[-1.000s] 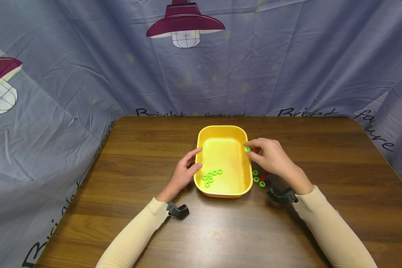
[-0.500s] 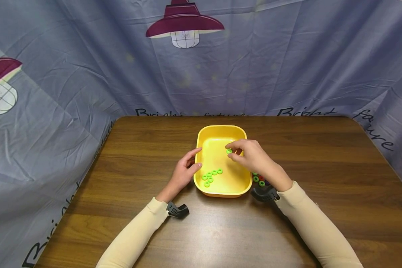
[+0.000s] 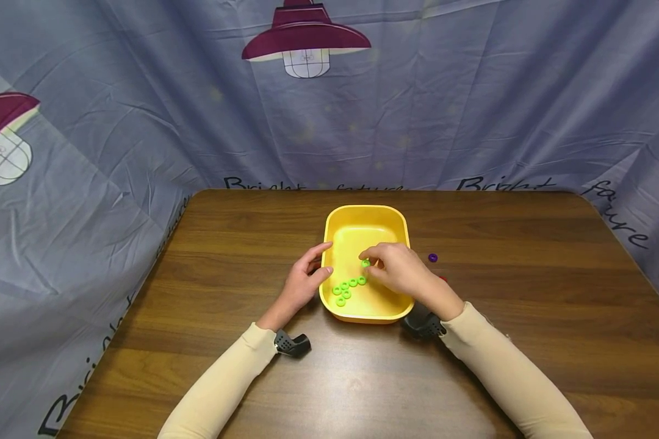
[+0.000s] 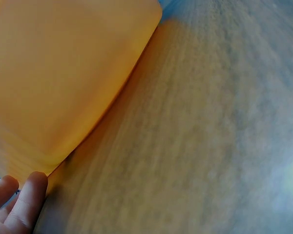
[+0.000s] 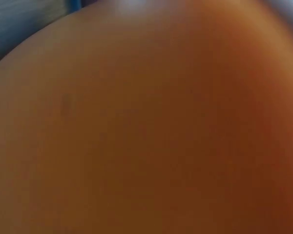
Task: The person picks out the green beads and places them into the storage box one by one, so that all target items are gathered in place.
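Note:
A yellow tray (image 3: 396,224) sits mid-table on the wooden table (image 3: 225,244). Several green rings (image 3: 347,288) lie in a row on its floor near the front left. My right hand (image 3: 398,271) reaches over the tray's right rim and pinches one green ring (image 3: 366,263) just above that row. My left hand (image 3: 304,280) rests against the tray's left outer wall with its fingers relaxed; the left wrist view shows fingertips (image 4: 24,204) beside the tray wall (image 4: 63,83). The right wrist view is a blurred orange surface (image 5: 146,126).
A purple ring (image 3: 432,258) lies on the table right of the tray, with a bit of red (image 3: 443,279) showing behind my right wrist. A blue printed cloth (image 3: 143,122) hangs behind and to the left of the table.
My right hand has carried the green ring from the tray's right rim leftward and down toward the row inside. The left hand has stayed put.

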The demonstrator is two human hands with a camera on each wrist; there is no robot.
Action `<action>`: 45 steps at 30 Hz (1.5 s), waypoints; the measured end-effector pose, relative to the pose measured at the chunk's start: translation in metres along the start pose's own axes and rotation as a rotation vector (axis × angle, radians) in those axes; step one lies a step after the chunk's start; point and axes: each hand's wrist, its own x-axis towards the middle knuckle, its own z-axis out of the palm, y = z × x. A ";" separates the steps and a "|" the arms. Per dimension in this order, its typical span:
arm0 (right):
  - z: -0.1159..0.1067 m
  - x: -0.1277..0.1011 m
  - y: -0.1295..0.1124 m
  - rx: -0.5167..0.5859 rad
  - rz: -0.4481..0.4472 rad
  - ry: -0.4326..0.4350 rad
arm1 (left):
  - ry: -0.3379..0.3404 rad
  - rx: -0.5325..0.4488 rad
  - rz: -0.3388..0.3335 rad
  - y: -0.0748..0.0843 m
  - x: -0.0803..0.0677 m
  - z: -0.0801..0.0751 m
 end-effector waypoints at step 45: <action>0.011 -0.001 -0.002 -0.341 0.009 -0.092 | 0.008 0.022 0.009 -0.001 0.000 0.000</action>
